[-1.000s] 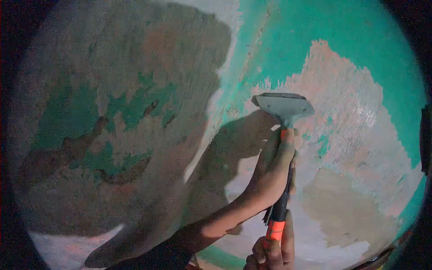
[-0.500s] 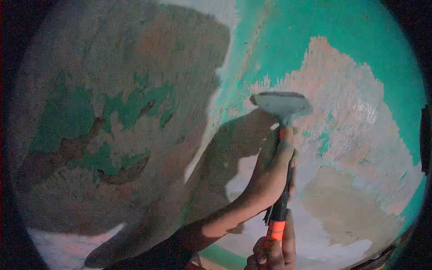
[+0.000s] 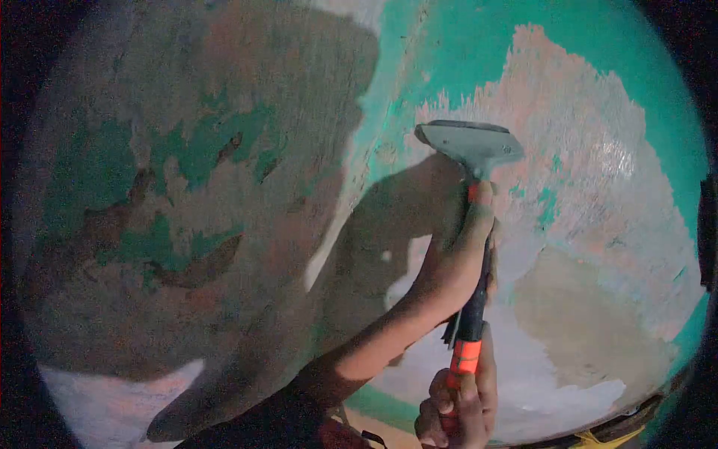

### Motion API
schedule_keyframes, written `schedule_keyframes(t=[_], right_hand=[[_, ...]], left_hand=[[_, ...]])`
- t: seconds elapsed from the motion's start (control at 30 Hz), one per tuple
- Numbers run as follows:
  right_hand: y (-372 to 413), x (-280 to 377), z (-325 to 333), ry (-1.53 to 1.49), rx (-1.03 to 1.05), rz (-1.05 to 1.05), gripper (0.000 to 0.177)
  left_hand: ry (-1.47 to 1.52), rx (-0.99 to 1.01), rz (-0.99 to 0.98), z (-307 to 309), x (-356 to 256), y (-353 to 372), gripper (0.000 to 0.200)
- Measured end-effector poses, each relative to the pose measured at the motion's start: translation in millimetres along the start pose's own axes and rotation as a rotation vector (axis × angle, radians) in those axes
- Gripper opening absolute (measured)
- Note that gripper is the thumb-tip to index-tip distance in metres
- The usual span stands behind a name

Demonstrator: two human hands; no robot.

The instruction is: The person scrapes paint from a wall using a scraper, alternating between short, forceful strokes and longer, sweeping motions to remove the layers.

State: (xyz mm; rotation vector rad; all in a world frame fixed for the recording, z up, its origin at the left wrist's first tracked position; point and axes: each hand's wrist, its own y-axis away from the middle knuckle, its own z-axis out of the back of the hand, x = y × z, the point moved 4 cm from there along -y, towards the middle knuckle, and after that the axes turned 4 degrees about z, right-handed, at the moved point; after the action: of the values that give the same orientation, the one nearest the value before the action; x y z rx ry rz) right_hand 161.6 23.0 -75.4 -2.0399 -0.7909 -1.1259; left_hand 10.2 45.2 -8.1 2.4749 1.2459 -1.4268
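Observation:
A long-handled paint scraper (image 3: 471,142) with a wide grey head stands nearly upright against the wall. Its head lies below the ragged edge of the green paint (image 3: 464,45), over a stripped pinkish-white patch (image 3: 576,112). My left hand (image 3: 479,217) is closed around the upper handle, just beneath the head; that arm reaches in from the lower left. Lower down, my right hand (image 3: 464,408) is wrapped around the orange end of the black handle. The blade edge's exact contact with the wall is hard to tell.
A large dark shadow (image 3: 247,82) covers the left of the wall, where green paint remnants (image 3: 202,150) show. A smooth beige patch (image 3: 583,314) lies right of the handle. Something yellow (image 3: 613,436) shows at the bottom right edge.
The wall and both hands with the scraper appear higher in the view, which has tilted down. Against the wall, the scraper has barely shifted. Both hands keep their grip.

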Motion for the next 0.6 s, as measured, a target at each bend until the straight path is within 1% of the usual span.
schedule_keyframes(t=[0.03,0.1,0.13,0.2,0.23,0.33,0.37,0.43,0.53,0.57,0.6], right_hand=[[1,-7,5,-0.011,-0.006,0.000,0.053],[3,-22,12,-0.072,-0.031,0.020,0.054],[4,-27,15,-0.107,-0.043,-0.003,0.054],[9,-34,20,-0.170,-0.077,-0.060,0.055],[8,-42,21,-0.195,0.005,0.069,0.055],[8,-54,27,0.089,-0.003,0.129,0.072],[9,-53,21,0.028,0.109,0.244,0.070],[11,-51,18,0.011,0.031,0.189,0.071],[10,-46,12,0.014,-0.100,0.163,0.072],[10,-46,12,0.020,-0.138,0.161,0.073],[10,-46,13,0.041,-0.132,0.161,0.073]], left_hand=[[0.006,0.054,0.037,4,7,0,0.043],[0.058,0.051,0.066,7,13,-2,0.046],[0.084,0.049,0.081,9,15,-3,0.047],[0.060,0.081,0.158,15,17,-11,0.044],[0.047,0.097,0.195,17,18,-13,0.042],[-0.058,0.023,0.135,12,15,-10,0.043],[-0.093,0.010,0.128,12,14,-10,0.047],[-0.158,-0.015,0.123,11,14,-10,0.055],[-0.219,-0.094,0.003,6,8,-11,0.053],[-0.216,-0.084,-0.015,6,9,-12,0.052],[-0.217,-0.075,-0.035,7,9,-14,0.051]])
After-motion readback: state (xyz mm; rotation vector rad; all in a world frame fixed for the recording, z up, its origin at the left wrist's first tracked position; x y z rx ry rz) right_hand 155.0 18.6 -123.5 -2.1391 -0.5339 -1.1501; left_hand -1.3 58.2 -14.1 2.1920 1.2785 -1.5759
